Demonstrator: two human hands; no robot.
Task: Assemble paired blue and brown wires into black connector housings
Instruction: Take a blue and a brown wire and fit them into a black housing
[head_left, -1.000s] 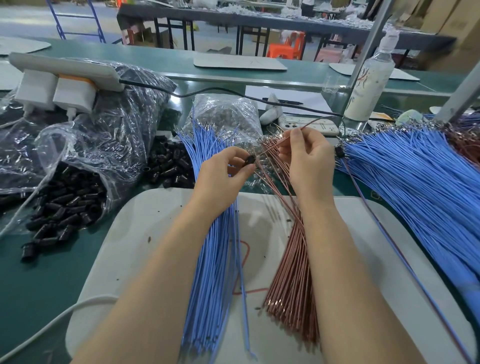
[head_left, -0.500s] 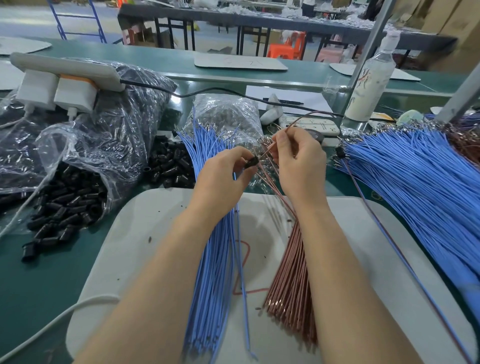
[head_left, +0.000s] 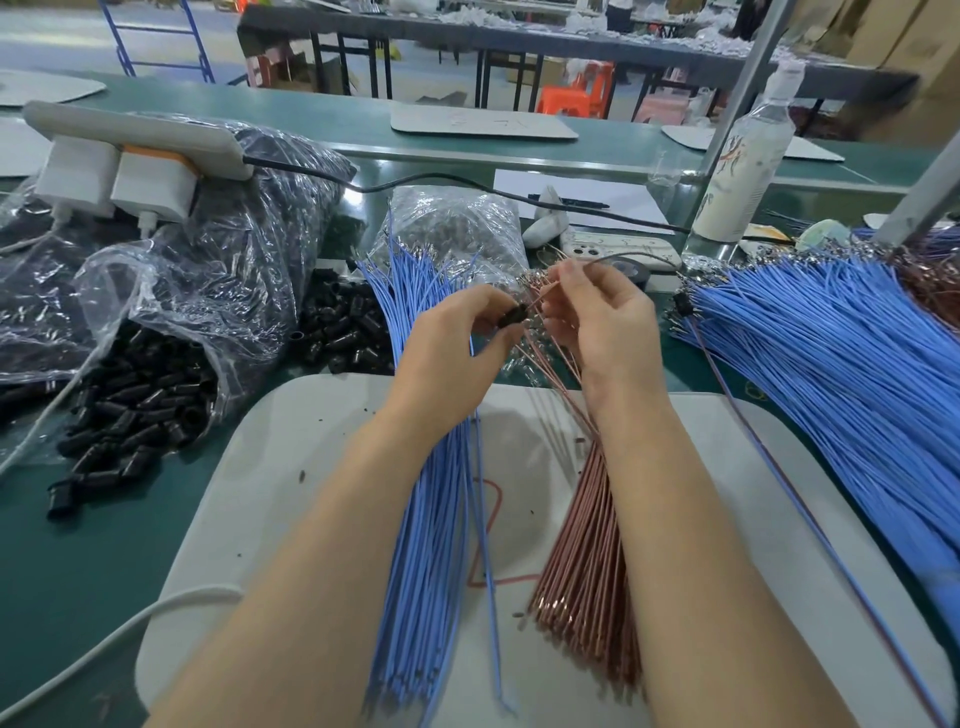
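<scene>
worktop (head_left: 78, 571) | blue wire bundle (head_left: 431, 545), brown wire bundle (head_left: 587, 571) mid-frame | left hand (head_left: 452, 353) grip clamped on black connector housing (head_left: 511, 317), centre | right hand (head_left: 608, 322) grip pinching brown wire (head_left: 540, 299) at housing mouth | risk: tilted terminal misses cavity, bends

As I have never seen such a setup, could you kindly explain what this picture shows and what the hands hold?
There is no machine: a person's two bare hands work, filmed by one camera worn on the head, looking down. The left hand pinches a small black plastic connector housing; the right hand pinches a thin brown wire with its tip at the housing. On the white pad lie a bundle of blue wires and a bundle of brown wires. Loose black housings spill from a clear bag at left.
</scene>
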